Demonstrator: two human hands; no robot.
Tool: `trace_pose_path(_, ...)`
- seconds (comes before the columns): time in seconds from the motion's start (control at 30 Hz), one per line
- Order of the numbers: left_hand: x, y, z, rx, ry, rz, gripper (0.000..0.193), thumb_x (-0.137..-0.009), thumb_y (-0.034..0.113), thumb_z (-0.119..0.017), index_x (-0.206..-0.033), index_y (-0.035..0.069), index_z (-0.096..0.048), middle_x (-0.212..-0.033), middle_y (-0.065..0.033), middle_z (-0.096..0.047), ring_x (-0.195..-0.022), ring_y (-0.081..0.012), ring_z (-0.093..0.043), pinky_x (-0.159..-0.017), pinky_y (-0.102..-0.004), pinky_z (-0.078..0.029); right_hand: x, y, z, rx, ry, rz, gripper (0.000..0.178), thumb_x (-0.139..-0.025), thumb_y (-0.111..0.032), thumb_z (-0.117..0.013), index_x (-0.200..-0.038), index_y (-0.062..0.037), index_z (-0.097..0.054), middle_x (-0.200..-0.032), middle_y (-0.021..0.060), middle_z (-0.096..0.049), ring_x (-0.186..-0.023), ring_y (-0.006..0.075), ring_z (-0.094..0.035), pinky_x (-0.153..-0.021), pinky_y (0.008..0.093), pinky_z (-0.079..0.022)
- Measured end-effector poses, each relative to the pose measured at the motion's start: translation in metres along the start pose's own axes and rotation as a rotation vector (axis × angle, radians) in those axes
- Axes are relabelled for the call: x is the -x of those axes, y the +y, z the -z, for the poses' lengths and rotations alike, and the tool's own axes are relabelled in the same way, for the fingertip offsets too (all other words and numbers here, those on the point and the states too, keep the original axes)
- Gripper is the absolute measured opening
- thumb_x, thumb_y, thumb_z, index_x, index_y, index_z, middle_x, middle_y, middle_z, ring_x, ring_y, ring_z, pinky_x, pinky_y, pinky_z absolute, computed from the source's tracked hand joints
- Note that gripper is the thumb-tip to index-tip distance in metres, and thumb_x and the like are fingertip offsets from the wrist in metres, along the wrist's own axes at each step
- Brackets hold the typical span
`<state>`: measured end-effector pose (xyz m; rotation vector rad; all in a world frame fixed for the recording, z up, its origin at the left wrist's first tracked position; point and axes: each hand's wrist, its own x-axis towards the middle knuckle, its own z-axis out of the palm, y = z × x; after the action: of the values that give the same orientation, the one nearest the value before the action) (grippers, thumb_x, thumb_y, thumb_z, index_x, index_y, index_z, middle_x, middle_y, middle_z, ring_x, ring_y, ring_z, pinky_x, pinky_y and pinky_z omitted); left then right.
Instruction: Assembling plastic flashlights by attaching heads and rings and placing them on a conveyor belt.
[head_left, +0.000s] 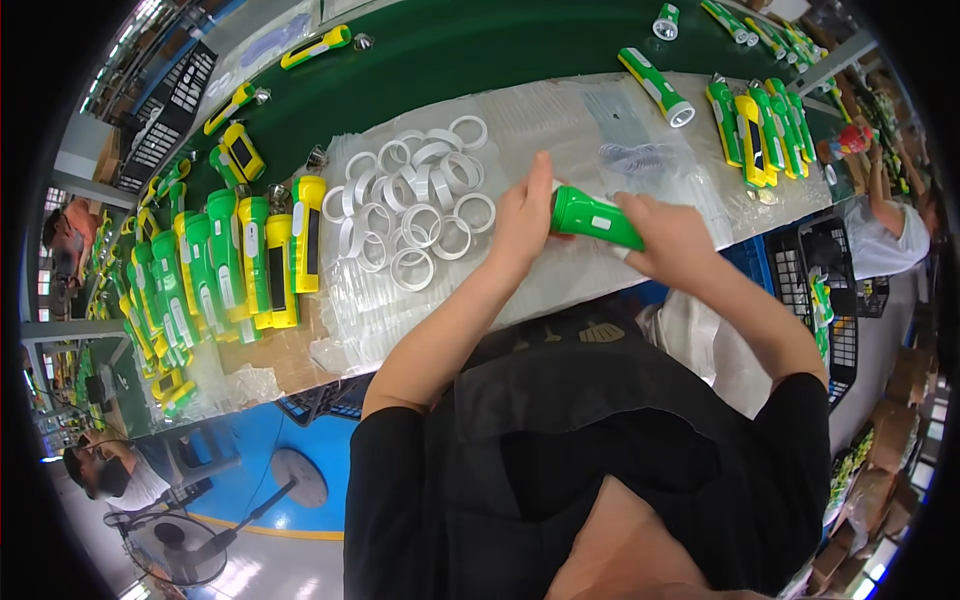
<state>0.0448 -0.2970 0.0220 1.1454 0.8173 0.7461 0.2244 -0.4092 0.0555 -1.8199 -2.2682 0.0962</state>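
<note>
A green flashlight with a pale switch lies across between my two hands, above the wrapped table. My right hand is closed round its right end. At the other end, my left hand grips the wider head, thumb pointing up; its palm covers the front of the head, and most of its fingers are hidden. Just left of my left hand lies a loose pile of white plastic rings.
Rows of green and yellow flashlights stand on the left. More flashlights lie at the right, near a single green flashlight. A green conveyor belt runs behind. Black crates stand at right; other people work on both sides.
</note>
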Motion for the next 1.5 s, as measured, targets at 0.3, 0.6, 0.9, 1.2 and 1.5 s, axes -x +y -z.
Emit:
trace_pose_path(0.3, -0.019, -0.028, 0.011, 0.622, -0.052, 0.391, 0.073, -0.095, 0.067, -0.032, -0.114, -0.001, -0.05, -0.105, -0.0148, -0.064, -0.093, -0.0272, -0.065, -0.082, -0.0456, -0.056, -0.004, 0.005, 0.027, -0.177, -0.22, -0.244, 0.057, -0.083, -0.043, -0.068, -0.124, -0.008, -0.05, -0.093, 0.0186, -0.066, -0.081, 0.0389, -0.065, -0.068, 0.0449, -0.05)
trace_pose_path(0.6, -0.014, -0.015, 0.009, 0.633, -0.047, 0.382, 0.065, -0.1, 0.055, -0.034, -0.113, -0.006, -0.054, -0.108, -0.0183, -0.064, -0.098, -0.0295, -0.065, -0.089, -0.0442, -0.054, 0.022, 0.01, 0.03, -0.549, -0.173, -0.352, 0.058, -0.084, -0.032, -0.07, -0.129, -0.0029, -0.048, -0.099, 0.0154, -0.064, -0.093, 0.0255, -0.062, -0.083, 0.0348, -0.047)
trace_pose_path(0.9, -0.026, -0.022, 0.016, 0.095, -0.005, -0.032, 0.044, -0.103, 0.035, -0.043, -0.117, -0.004, -0.058, -0.116, -0.0151, -0.063, -0.11, -0.019, -0.058, -0.096, -0.0293, -0.043, 0.159, 0.003, 0.027, -0.918, 0.07, -0.807, 0.059, -0.089, -0.036, -0.067, -0.132, -0.0028, -0.046, -0.092, 0.0041, -0.056, -0.074, 0.0095, -0.054, -0.063, 0.0249, -0.045)
trace_pose_path(1.2, -0.013, -0.022, -0.004, -0.222, 0.103, -0.566, 0.03, -0.099, 0.017, -0.053, -0.119, -0.004, -0.058, -0.121, -0.0163, -0.061, -0.12, -0.0245, -0.053, -0.101, -0.0337, -0.041, 0.238, -0.009, -0.171, -0.64, 0.043, -1.247, 0.055, -0.085, -0.02, -0.057, -0.138, -0.0092, -0.046, -0.092, 0.0123, -0.064, -0.077, 0.0199, -0.063, -0.069, 0.0343, -0.051)
trace_pose_path(1.5, -0.013, -0.022, 0.007, -0.302, 0.132, -0.595, 0.027, -0.098, 0.018, -0.056, -0.116, -0.001, -0.061, -0.115, -0.0107, -0.064, -0.096, -0.0165, -0.058, -0.086, -0.0275, -0.046, 0.243, 0.03, -0.201, -0.486, -0.191, -0.863, 0.06, -0.084, -0.023, -0.056, -0.14, -0.0074, -0.044, -0.107, 0.0234, -0.067, -0.093, 0.0361, -0.067, -0.08, 0.0403, -0.053)
